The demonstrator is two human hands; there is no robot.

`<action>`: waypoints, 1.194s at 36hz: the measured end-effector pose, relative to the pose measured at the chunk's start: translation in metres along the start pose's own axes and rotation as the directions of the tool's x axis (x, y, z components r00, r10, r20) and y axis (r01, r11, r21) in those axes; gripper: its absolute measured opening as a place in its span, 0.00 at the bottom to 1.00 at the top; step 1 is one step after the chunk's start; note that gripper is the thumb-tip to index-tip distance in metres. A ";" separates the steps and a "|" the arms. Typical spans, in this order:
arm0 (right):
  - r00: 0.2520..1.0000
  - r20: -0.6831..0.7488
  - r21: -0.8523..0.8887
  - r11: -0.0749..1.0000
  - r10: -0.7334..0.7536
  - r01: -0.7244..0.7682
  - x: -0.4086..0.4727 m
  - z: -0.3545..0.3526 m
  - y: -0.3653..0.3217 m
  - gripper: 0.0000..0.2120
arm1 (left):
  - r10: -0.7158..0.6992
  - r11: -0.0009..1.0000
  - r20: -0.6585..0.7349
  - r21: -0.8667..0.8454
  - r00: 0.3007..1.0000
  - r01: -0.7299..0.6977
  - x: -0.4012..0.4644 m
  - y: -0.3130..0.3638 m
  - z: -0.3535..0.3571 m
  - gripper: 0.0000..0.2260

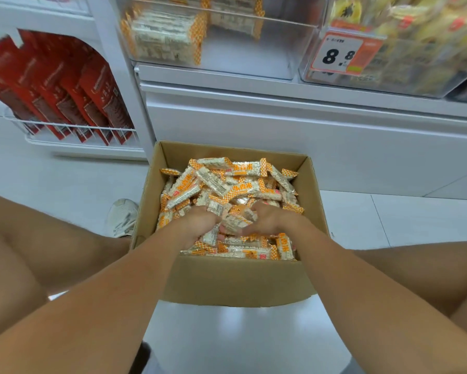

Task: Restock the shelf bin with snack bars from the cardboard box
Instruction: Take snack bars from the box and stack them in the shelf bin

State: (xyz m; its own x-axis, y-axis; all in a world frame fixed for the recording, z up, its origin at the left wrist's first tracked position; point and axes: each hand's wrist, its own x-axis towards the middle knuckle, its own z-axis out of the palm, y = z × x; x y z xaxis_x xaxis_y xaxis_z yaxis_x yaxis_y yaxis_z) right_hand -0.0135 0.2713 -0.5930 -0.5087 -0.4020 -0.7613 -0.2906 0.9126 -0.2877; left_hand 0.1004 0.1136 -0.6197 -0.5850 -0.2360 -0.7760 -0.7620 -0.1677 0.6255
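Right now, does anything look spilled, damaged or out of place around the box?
Nothing stands out. The snack bars lie in a loose heap inside the cardboard box, none on the floor. Both hands, left hand and right hand, dig into the heap. The shelf bin above is only partly filled.

One cardboard box — two hands.

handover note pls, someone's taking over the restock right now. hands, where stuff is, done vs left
Left hand and right hand: both dug into the snack bars in the cardboard box on the floor, fingers curled round a shared scoop.
Shelf bin, clear, up on the shelf above the box: only a few matching bars at its left, mostly bare.
Done: little stocked so far.
Left: lift this scoop into the bin, repeat; the box is nearly full.
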 end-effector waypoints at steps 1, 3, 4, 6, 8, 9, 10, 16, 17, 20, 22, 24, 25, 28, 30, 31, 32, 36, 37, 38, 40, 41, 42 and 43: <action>1.000 0.000 0.028 1.000 0.010 -0.010 0.002 0.006 -0.001 0.49 | -0.004 1.000 -0.003 -0.015 1.000 0.004 -0.004 0.002 0.002 0.34; 0.998 -0.063 0.013 1.000 0.019 -0.018 0.008 0.019 -0.003 0.55 | -0.042 0.998 0.004 -0.039 0.999 0.042 -0.006 0.002 0.004 0.23; 0.994 -0.110 -0.018 0.999 0.026 -0.028 0.012 0.024 -0.003 0.54 | -0.070 0.996 -0.003 -0.048 0.998 0.069 -0.008 0.002 0.006 0.18; 0.983 -0.184 -0.036 0.999 0.023 -0.030 0.016 0.030 -0.004 0.39 | -0.082 0.995 -0.015 -0.067 0.997 0.080 -0.010 0.001 0.007 0.16; 0.978 -0.208 0.013 1.000 0.020 -0.018 0.016 0.030 -0.006 0.25 | -0.093 0.992 -0.013 -0.091 0.996 0.091 -0.007 -0.003 0.008 0.19; 0.981 -0.195 0.042 0.999 0.026 -0.018 0.014 0.028 -0.009 0.22 | -0.097 0.990 0.004 -0.100 0.995 0.096 -0.004 -0.005 0.007 0.20; 0.982 -0.189 0.056 0.998 0.021 -0.011 0.012 0.024 -0.011 0.20 | -0.102 0.988 0.022 -0.117 0.995 0.103 -0.005 -0.005 0.007 0.19; 0.991 -0.117 0.210 0.974 -0.062 0.086 0.006 -0.011 -0.011 0.31 | -0.111 0.966 0.080 -0.225 0.991 0.126 -0.012 -0.001 0.008 0.16; 0.992 -0.101 0.272 0.957 -0.076 0.101 0.006 -0.015 -0.010 0.36 | -0.102 0.963 0.067 -0.245 0.993 0.116 -0.013 0.001 0.008 0.16; 0.986 -0.096 0.351 0.923 -0.133 0.159 0.005 -0.025 -0.010 0.39 | -0.062 0.929 0.028 -0.363 0.998 0.068 -0.011 0.011 0.010 0.16; 0.982 -0.109 0.295 0.938 -0.157 0.183 0.002 -0.030 -0.017 0.29 | -0.020 0.887 0.015 -0.460 1.000 0.024 -0.011 0.021 0.011 0.18; 0.967 -0.140 0.143 0.962 -0.212 0.232 -0.003 -0.032 -0.027 0.14 | 0.022 0.864 0.013 -0.503 1.000 -0.013 -0.018 0.034 0.015 0.20; 0.958 -0.155 0.059 0.966 -0.240 0.252 -0.007 -0.033 -0.035 0.12 | 0.040 0.858 0.009 -0.512 0.999 -0.030 -0.021 0.040 0.017 0.22; 0.933 -0.138 0.002 0.942 -0.332 0.336 -0.030 -0.042 -0.054 0.13 | 0.086 0.815 -0.026 -0.573 0.996 -0.085 -0.029 0.052 0.019 0.32; 0.929 -0.080 0.164 0.915 -0.361 0.369 -0.049 -0.052 -0.057 0.20 | 0.126 0.811 0.013 -0.577 0.992 -0.096 -0.036 0.060 0.016 0.38; 0.924 -0.050 0.255 0.890 -0.379 0.379 -0.058 -0.059 -0.056 0.22 | 0.154 0.817 0.039 -0.567 0.987 -0.105 -0.041 0.066 0.014 0.35; 0.916 -0.036 0.314 0.866 -0.399 0.390 -0.064 -0.066 -0.054 0.26 | 0.185 0.825 0.051 -0.550 0.981 -0.127 -0.050 0.074 0.012 0.28; 0.863 0.028 0.367 0.808 -0.504 0.460 -0.091 -0.106 -0.044 0.30 | 0.276 0.840 0.114 -0.511 0.954 -0.182 -0.073 0.102 0.003 0.12; 0.847 0.049 0.378 0.795 -0.530 0.475 -0.099 -0.118 -0.044 0.29 | 0.300 0.841 0.141 -0.507 0.943 -0.192 -0.080 0.111 0.000 0.13; 0.835 0.054 0.372 0.787 -0.547 0.492 -0.106 -0.130 -0.045 0.28 | 0.325 0.844 0.171 -0.497 0.930 -0.204 -0.088 0.120 -0.002 0.13; 0.841 0.023 0.288 0.809 -0.541 0.512 -0.123 -0.155 -0.050 0.26 | 0.352 0.857 0.220 -0.466 0.910 -0.219 -0.106 0.142 -0.005 0.13; 0.846 -0.021 0.236 0.820 -0.532 0.521 -0.131 -0.166 -0.054 0.25 | 0.363 0.866 0.242 -0.444 0.900 -0.230 -0.115 0.153 -0.006 0.13; 0.849 -0.086 0.180 0.830 -0.521 0.528 -0.138 -0.176 -0.059 0.25 | 0.379 0.874 0.255 -0.415 0.890 -0.253 -0.122 0.164 -0.008 0.13; 0.849 -0.152 0.138 0.840 -0.506 0.525 -0.144 -0.184 -0.063 0.27 | 0.394 0.880 0.268 -0.386 0.879 -0.276 -0.129 0.174 -0.010 0.15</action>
State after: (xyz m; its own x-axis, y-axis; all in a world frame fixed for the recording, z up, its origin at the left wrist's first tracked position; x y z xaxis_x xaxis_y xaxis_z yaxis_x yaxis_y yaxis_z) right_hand -0.0710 0.2578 -0.3584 -0.4084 -0.8142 -0.4127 -0.3989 0.5658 -0.7216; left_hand 0.0460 0.1058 -0.4098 -0.8889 -0.0167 -0.4578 -0.4017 -0.4519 0.7965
